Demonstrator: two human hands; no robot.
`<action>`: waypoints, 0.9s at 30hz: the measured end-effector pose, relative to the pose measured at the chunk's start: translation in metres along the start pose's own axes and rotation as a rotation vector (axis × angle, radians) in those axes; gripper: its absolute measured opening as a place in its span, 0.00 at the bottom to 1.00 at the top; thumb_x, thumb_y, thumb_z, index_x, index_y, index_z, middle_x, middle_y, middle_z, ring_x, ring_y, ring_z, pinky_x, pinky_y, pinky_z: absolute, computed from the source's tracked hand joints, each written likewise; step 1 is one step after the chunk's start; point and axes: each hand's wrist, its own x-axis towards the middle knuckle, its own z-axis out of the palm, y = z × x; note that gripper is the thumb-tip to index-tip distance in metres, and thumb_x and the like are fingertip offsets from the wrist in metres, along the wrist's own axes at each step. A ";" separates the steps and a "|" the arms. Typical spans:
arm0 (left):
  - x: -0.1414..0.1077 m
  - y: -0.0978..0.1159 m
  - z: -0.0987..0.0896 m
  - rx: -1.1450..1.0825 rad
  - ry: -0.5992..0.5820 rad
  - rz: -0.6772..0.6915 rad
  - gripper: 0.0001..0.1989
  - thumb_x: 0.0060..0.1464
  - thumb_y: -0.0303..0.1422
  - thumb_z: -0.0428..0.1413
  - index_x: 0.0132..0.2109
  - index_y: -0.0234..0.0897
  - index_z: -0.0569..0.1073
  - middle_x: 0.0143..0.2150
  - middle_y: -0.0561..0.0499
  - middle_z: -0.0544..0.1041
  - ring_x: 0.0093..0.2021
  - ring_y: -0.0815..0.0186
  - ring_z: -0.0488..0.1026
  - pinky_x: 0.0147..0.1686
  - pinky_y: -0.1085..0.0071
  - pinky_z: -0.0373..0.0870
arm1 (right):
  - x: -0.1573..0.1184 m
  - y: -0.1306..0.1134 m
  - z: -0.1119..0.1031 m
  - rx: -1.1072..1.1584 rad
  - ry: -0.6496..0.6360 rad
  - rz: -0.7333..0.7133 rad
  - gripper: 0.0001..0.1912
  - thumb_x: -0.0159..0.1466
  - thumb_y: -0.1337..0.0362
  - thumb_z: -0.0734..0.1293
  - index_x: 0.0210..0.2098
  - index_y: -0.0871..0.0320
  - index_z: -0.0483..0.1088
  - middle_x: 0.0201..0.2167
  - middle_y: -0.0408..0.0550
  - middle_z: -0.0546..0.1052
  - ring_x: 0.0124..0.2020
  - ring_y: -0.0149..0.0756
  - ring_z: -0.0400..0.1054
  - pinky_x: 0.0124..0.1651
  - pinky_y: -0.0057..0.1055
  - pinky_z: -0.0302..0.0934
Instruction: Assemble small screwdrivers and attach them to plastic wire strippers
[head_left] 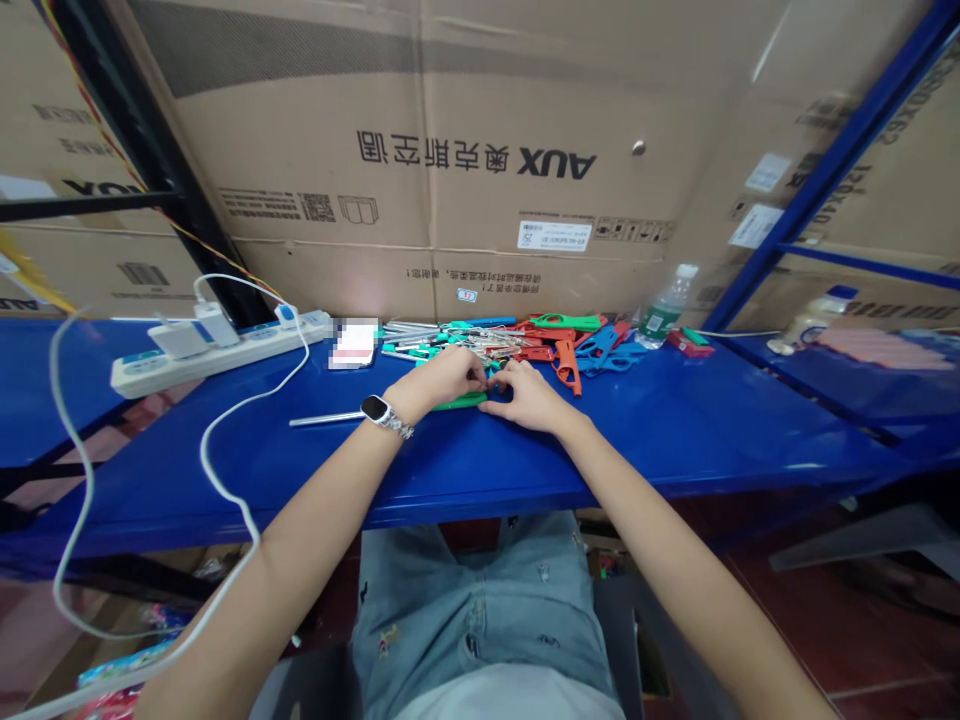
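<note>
Close together on the blue table, my two hands work at a green long-nosed lighter (pixel 461 402) that lies flat. Its thin metal tube (pixel 322 419) sticks out to the left, past my wrist. My left hand (pixel 444 382) is closed over the green body, fingertips bent down near its right end. Thumb and forefinger of my right hand (pixel 529 398) pinch at that same end; the fingers hide the exact spot they grip. Just behind lies a pile of metal tubes with green ends (pixel 420 335), and right of it are orange lighter handles (pixel 568 362) and blue lighter handles (pixel 604 345).
A white power strip (pixel 217 350) with plugged-in chargers stands at the left, its white cable (pixel 225 480) looping over the table edge. A phone (pixel 364 345) lies behind my left hand. At the back right stands a green-labelled bottle (pixel 664 312). Large cardboard (pixel 465 90) walls the back.
</note>
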 end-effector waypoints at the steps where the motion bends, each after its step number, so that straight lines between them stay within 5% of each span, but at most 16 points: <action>1: 0.000 -0.001 0.000 0.000 0.007 -0.002 0.08 0.55 0.23 0.61 0.37 0.34 0.85 0.34 0.46 0.84 0.33 0.61 0.79 0.37 0.68 0.69 | 0.000 0.000 0.000 0.004 0.003 0.002 0.16 0.64 0.54 0.75 0.46 0.57 0.79 0.43 0.53 0.72 0.48 0.48 0.64 0.52 0.42 0.59; 27: -0.006 0.003 -0.010 0.081 -0.040 -0.055 0.08 0.55 0.25 0.60 0.40 0.33 0.85 0.36 0.44 0.85 0.35 0.61 0.79 0.41 0.67 0.70 | -0.002 -0.008 -0.001 -0.001 -0.001 0.029 0.17 0.64 0.53 0.75 0.48 0.54 0.79 0.43 0.52 0.74 0.49 0.49 0.65 0.53 0.43 0.57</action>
